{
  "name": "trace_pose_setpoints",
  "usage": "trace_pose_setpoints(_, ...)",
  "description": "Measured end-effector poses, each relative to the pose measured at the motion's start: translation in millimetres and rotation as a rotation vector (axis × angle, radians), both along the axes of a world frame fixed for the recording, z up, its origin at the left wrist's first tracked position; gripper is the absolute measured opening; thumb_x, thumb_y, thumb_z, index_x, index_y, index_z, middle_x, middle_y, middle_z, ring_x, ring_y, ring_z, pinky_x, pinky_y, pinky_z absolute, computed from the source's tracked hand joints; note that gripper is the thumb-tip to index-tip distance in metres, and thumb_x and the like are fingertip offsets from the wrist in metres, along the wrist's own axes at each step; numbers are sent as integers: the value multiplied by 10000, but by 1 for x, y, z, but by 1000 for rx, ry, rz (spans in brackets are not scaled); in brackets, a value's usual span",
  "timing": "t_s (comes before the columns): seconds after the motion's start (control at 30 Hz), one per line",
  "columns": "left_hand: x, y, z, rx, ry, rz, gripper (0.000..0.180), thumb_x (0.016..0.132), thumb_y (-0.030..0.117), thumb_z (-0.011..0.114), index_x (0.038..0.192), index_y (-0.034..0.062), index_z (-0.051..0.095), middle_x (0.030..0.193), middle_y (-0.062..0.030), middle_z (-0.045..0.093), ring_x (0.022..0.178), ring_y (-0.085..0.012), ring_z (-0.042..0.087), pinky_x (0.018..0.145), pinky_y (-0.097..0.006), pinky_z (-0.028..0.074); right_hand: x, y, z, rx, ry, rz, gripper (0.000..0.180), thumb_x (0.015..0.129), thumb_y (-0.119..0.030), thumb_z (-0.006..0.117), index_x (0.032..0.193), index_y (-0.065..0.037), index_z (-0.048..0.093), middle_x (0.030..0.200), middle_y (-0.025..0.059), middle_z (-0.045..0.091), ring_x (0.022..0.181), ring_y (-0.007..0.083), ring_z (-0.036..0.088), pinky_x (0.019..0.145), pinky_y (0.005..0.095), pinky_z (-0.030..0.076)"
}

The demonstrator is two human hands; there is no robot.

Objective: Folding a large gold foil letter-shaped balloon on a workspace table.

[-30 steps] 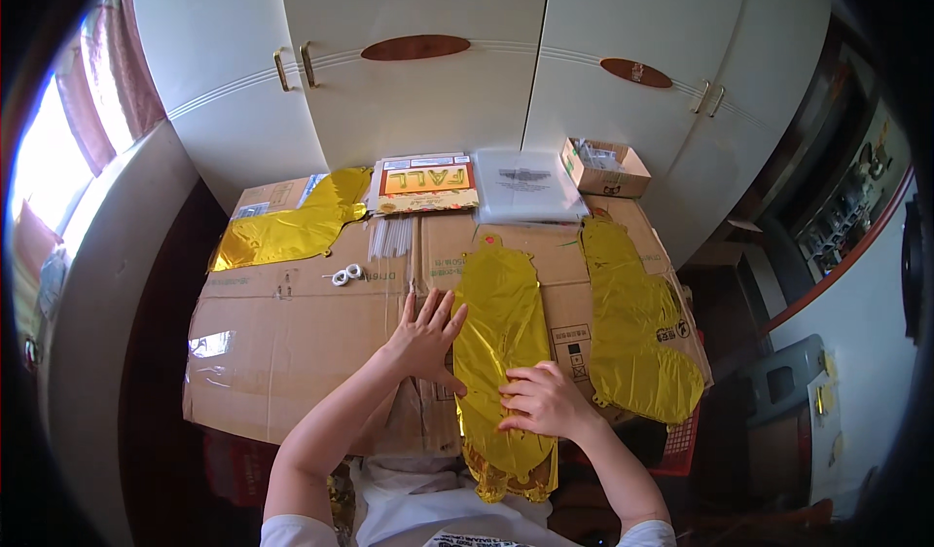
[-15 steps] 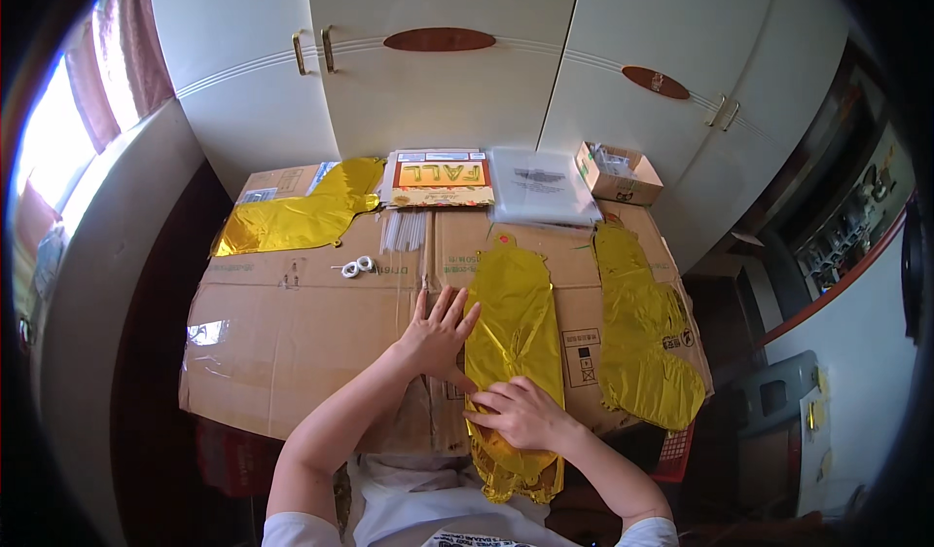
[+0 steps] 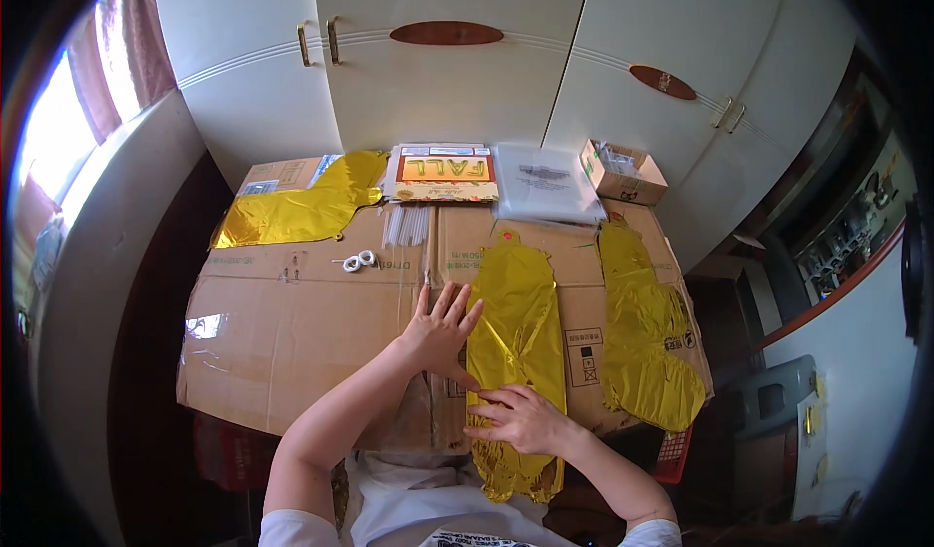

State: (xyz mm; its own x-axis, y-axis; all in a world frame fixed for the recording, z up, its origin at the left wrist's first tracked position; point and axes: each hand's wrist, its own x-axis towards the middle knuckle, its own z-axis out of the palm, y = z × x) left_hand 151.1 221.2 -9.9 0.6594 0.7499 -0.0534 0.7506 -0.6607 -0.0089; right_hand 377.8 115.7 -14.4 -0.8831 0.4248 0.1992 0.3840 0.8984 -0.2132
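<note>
A flat gold foil balloon (image 3: 520, 299) lies lengthwise in front of me, its lower end hanging over the table's near edge. My left hand (image 3: 438, 338) rests at the balloon's left edge, fingers spread and pointing away from me. Lower down, my right hand (image 3: 525, 420) lies across the foil with its fingers stretched out to the left, close to my left thumb. Neither hand grips anything. To the right lies another gold foil balloon (image 3: 637, 328), curved at its near end. A third gold foil balloon (image 3: 292, 216) is at the far left.
Flattened cardboard (image 3: 282, 343) covers the table. Along the back are a stack of printed cards (image 3: 448, 172), clear plastic bags (image 3: 550, 182) and a small open box (image 3: 623, 172). Clear straws (image 3: 404, 226) and white ribbon rolls (image 3: 360, 261) lie nearer. White cabinets (image 3: 448, 90) stand behind.
My right hand's fingers have straightened and flattened on the foil. My left hand stays nearly in place. The whole view has shifted slightly.
</note>
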Motion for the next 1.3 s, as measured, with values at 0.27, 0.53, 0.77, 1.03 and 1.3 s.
trace_pose_setpoints(0.27, -1, 16, -16, 105, -46, 128, 1069, 795, 796, 453, 1504, 18, 262, 1577, -181, 225, 1472, -358, 169, 1123, -657, 153, 0, -2, -1, -22, -42, 5, 475, 846, -112, 550, 1266, -321, 620, 1365, 14, 523, 1313, 242, 445, 1096, 446, 323)
trace_pose_setpoints(0.53, 3, 41, -26, 207, -95, 303, 1025, 816, 771, 434, 1524, 57, 237, 1579, -136, 248, 1492, -299, 117, 1146, -641, 58, 2, 0, -6, -47, -12, 1, 506, 833, -80, 559, 1269, -328, 619, 1367, 4, 523, 1306, 246, 449, 1092, 444, 321)
trace_pose_setpoints(0.77, 2, 66, -25, 236, -98, 437, 1013, 821, 753, 452, 1533, 70, 217, 1589, -123, 229, 1495, -296, 100, 1151, -634, 17, 4, 0, -7, -96, -13, 7, 521, 819, -66, 568, 1271, -321, 625, 1377, 11, 522, 1327, 245, 429, 1125, 448, 293)
trace_pose_setpoints(1.03, 5, 68, -14, 206, -157, 474, 898, 870, 633, 508, 1520, 70, 248, 1577, -138, 254, 1491, -313, 118, 1145, -645, 46, 4, 1, -6, -83, -10, 11, 513, 829, -82, 571, 1281, -319, 619, 1371, 9, 528, 1320, 238, 438, 1122, 446, 309)
trace_pose_setpoints(1.3, 4, 1, 4, 109, -142, -67, 733, 892, 517, 560, 1416, 23, 424, 1511, -228, 331, 1447, -367, 236, 1167, -533, 186, 21, 5, 12, 14, 300, -180, 459, 871, -101, 577, 1326, -155, 581, 1302, 87, 556, 1242, 271, 502, 1071, 447, 396)
